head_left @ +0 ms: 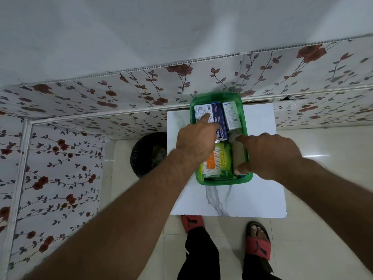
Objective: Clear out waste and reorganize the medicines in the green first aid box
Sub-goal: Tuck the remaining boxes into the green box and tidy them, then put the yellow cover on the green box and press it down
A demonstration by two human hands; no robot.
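— Two hands in the green first aid box, which sits on the white marble-look table. Which is nearer the beige bandage roll?
— Your right hand. Its forefinger and thumb are spread apart, one at each end of the roll, touching it but not clamped as far as I can tell.
— And its long axis?
— Front to back, along the box's right wall, parallel with the cotton swab pack beside it.
— My left hand?
— Forefinger extended, resting on the white-and-blue medicine carton at the far end; gripping nothing.
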